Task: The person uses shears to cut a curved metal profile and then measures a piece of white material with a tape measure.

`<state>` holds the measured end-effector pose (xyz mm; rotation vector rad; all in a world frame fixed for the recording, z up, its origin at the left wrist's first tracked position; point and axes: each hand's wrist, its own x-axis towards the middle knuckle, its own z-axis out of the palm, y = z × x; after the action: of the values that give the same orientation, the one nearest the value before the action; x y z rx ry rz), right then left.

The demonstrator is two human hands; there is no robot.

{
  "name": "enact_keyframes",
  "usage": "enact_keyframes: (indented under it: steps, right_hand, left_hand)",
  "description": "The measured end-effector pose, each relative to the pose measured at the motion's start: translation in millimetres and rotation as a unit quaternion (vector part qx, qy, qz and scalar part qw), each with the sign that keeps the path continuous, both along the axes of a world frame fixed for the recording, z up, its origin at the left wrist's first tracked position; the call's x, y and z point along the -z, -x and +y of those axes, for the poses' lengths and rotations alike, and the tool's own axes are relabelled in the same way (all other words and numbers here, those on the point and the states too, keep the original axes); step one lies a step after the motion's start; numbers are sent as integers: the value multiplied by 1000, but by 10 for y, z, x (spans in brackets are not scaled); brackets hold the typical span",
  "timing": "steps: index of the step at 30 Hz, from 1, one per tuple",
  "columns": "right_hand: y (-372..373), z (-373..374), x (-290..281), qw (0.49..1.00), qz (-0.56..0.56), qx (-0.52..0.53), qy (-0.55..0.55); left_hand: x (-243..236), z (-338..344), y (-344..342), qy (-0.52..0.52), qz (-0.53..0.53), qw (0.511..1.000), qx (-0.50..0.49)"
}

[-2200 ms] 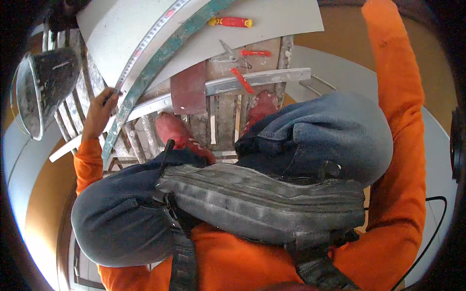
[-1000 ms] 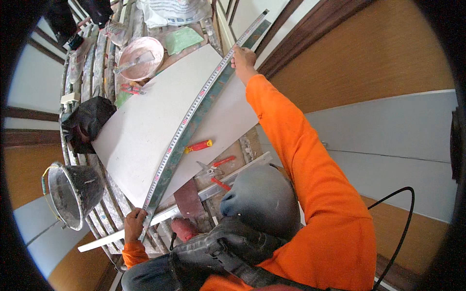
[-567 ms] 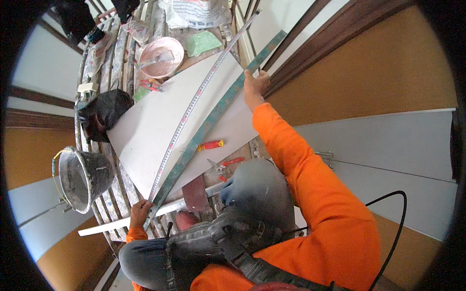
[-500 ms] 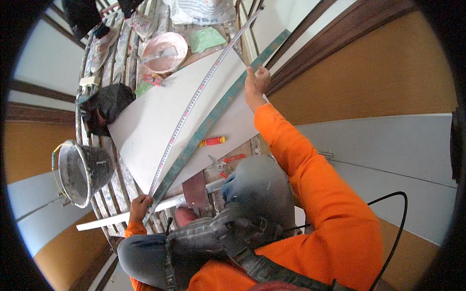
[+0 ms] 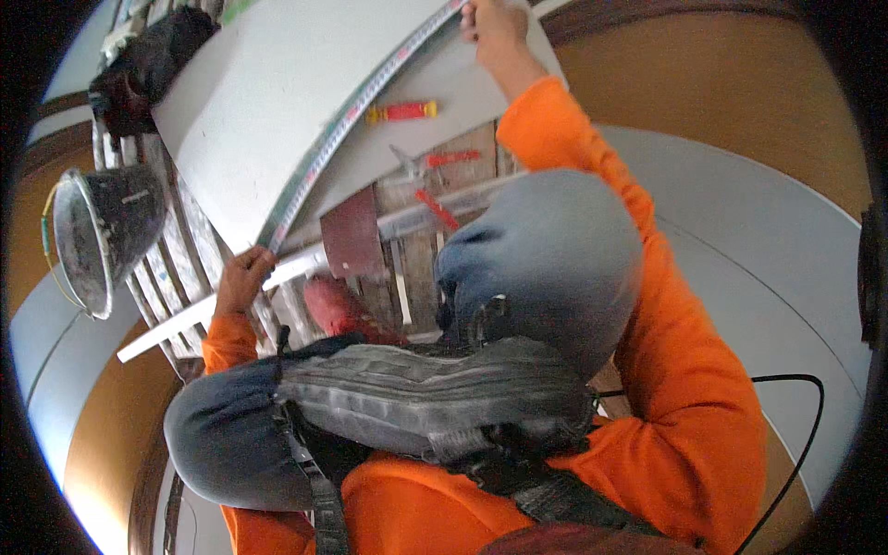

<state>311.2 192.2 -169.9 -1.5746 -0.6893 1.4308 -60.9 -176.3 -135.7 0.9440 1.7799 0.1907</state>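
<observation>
A large white board (image 5: 231, 111) lies before me, with a measuring tape (image 5: 319, 159) stretched diagonally over it. Along the tape runs a green straightedge (image 5: 335, 125), partly covered by it. My left hand (image 5: 242, 277) is closed around the tape's near end, at the board's lower corner. Up at the far end, my right hand (image 5: 498, 42) has curled fingers pinching the tape by the board's right edge. A red and yellow handled tool (image 5: 404, 111) rests on the board right of the tape. Beside the board's near edge lies a red-handled cutting tool (image 5: 449, 158), its jaws spread.
A dirty black bucket (image 5: 129, 222) stands at the left, below a black bag (image 5: 153, 69). A long white strip (image 5: 208, 310) crosses the slatted platform in front of my knees. A dark red-brown sheet (image 5: 351, 236) lies over it.
The tape has come over to lie along the straightedge, from which it stood apart at the far end. My right hand now grips the tape. My view has tilted down and nearer.
</observation>
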Motion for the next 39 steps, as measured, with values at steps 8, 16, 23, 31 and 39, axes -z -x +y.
enact_keyframes:
  steps: [8,16,23,31,39]
  right_hand:
    - [22,-95,173,990,-91,-11,-104]
    - [-100,-312,59,997,-56,-11,-49]
    - [-41,-253,-56,999,-46,-15,-12]
    - [29,-301,7,999,-23,-36,15]
    - [-44,-240,-2,997,-46,-61,11]
  left_hand:
    - [16,-27,91,-13,34,999,31]
    - [-70,-58,-88,-23,60,998,14]
    - [-170,52,-120,-39,74,997,0]
    - [-38,-74,61,-17,94,995,12]
    - [-54,-62,42,-49,90,994,33]
